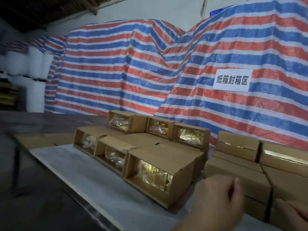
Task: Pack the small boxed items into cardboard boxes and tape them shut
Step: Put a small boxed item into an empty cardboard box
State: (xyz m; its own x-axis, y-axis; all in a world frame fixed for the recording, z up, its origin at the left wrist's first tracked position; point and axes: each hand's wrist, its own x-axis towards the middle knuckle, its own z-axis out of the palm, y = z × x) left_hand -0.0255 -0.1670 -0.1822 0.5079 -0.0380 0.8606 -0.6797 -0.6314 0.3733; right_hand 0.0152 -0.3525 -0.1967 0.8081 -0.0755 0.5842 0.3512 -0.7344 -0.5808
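Note:
Several small brown window boxes [155, 170] with shiny gold contents stand in stepped rows on a white sheet [93, 177] on the table. To their right lie bundles of flat cardboard boxes [241, 179] tied with a black strap [269, 202]. My left hand [216, 200] hovers at the bottom, just right of the nearest window box, with its fingers curled and nothing visible in them. My right hand [293, 212] shows only partly at the bottom right edge, its fingers reaching toward the black strap; its grip is hidden.
A red, blue and white striped tarp [133, 72] covers tall stacks behind the table and carries a white paper sign [232, 80]. More flat cardboard [41, 139] lies at the left of the table. White rolls [35, 64] stand at the far left.

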